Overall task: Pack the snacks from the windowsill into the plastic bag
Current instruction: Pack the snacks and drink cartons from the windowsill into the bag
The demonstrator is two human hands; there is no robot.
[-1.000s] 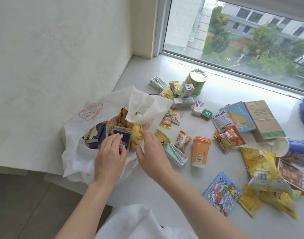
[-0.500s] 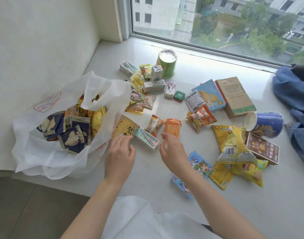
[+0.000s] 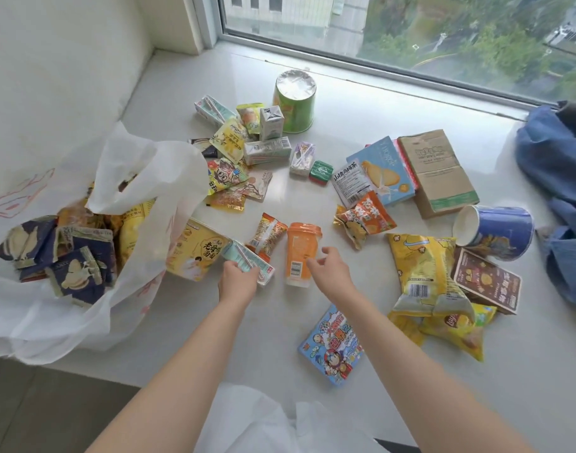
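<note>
A white plastic bag (image 3: pixel 149 178) lies open at the left of the windowsill (image 3: pixel 188 322), holding several dark blue and yellow snack packs (image 3: pixel 77 269). My left hand (image 3: pixel 237 282) grips a small teal drink carton (image 3: pixel 247 261) lying beside a yellow noodle cup (image 3: pixel 198 250) at the bag's mouth. My right hand (image 3: pixel 329 269) hovers with loosely curled fingers at the lower right of an orange cup (image 3: pixel 301 250) lying on its side; whether it touches the cup I cannot tell. Many more snacks are spread over the sill.
A green tub (image 3: pixel 294 103) and small cartons (image 3: pixel 267 152) sit at the back. Boxes (image 3: pixel 437 171), a blue cup (image 3: pixel 495 237) and yellow chip bags (image 3: pixel 423 273) lie right. A blue cartoon box (image 3: pixel 334 344) is near the front edge. Denim cloth (image 3: pixel 561 178) is far right.
Both hands left the bag and moved right and forward over the sill. My left hand took hold of the teal carton; my right hand reached the orange cup.
</note>
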